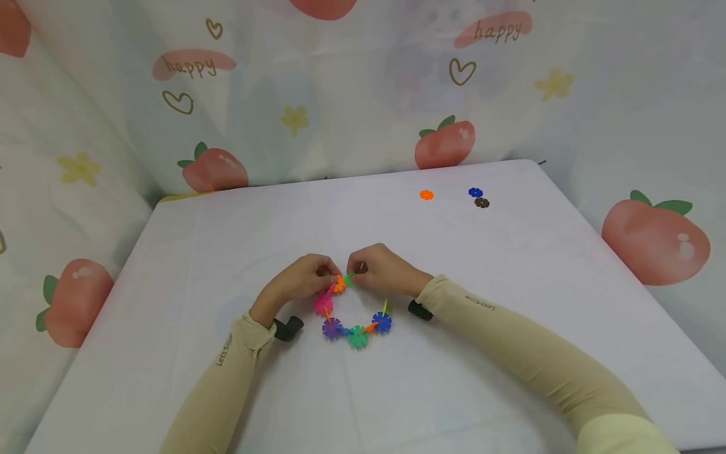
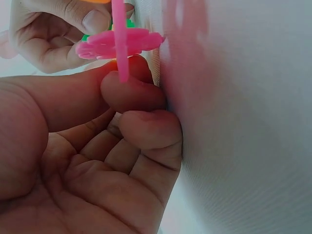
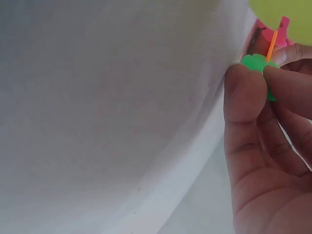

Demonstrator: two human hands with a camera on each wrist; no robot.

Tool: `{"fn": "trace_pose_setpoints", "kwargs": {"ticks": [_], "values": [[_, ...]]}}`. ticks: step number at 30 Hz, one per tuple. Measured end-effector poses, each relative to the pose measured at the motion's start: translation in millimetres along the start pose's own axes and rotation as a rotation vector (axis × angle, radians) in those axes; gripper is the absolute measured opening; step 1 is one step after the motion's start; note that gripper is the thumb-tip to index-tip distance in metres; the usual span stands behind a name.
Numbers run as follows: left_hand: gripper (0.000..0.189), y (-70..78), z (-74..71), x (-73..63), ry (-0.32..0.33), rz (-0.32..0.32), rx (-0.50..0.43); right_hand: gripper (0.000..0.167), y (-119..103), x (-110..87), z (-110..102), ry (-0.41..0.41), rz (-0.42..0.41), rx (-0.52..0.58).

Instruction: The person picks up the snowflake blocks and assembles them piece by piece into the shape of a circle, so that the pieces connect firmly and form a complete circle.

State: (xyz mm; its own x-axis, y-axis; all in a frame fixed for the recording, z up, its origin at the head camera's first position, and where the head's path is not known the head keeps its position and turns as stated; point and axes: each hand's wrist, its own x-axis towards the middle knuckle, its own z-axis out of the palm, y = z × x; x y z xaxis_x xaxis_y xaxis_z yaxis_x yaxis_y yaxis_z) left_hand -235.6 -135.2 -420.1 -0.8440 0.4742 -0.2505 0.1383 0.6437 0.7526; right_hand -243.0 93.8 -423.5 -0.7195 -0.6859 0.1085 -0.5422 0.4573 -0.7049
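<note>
An open ring of notched plastic snowflake discs lies on the table in front of me. At its far side, my left hand (image 1: 303,279) pinches an orange snowflake disc (image 1: 339,285) between thumb and fingers. My right hand (image 1: 388,270) holds a green snowflake disc (image 3: 253,62) by its edge, and this disc meets the orange one. Beside my left fingertips hang pink discs (image 2: 92,46). From there the chain runs through a purple disc (image 1: 331,328), a teal disc (image 1: 358,337) and a blue disc (image 1: 382,322), which carries an upright yellow-green disc (image 1: 385,308) at the free end.
A loose orange disc (image 1: 426,195), a dark blue disc (image 1: 475,192) and a brown disc (image 1: 481,203) lie near the back edge of the white-covered table (image 1: 227,391). A printed curtain (image 1: 363,82) hangs behind and at both sides.
</note>
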Motion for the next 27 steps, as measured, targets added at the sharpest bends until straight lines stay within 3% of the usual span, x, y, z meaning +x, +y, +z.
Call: {"fn": "trace_pose_setpoints", "kwargs": {"ticks": [9,13,22,27], "values": [[0.009,4.1,2.4,3.4,0.047,0.018,0.087,0.019,-3,3.8,4,-0.002,-0.084,-0.057],[0.009,6.2,3.4,4.0,0.062,-0.001,0.090,0.020,-3,5.7,6,-0.004,-0.084,-0.084],[0.017,1.8,3.8,0.1,0.060,-0.071,0.012,0.012,5,2.6,-9,-0.054,0.028,-0.006],[0.018,-3.0,1.8,-2.3,0.073,-0.075,-0.040,0.020,19,-6.7,-43,0.029,0.108,-0.028]]}}
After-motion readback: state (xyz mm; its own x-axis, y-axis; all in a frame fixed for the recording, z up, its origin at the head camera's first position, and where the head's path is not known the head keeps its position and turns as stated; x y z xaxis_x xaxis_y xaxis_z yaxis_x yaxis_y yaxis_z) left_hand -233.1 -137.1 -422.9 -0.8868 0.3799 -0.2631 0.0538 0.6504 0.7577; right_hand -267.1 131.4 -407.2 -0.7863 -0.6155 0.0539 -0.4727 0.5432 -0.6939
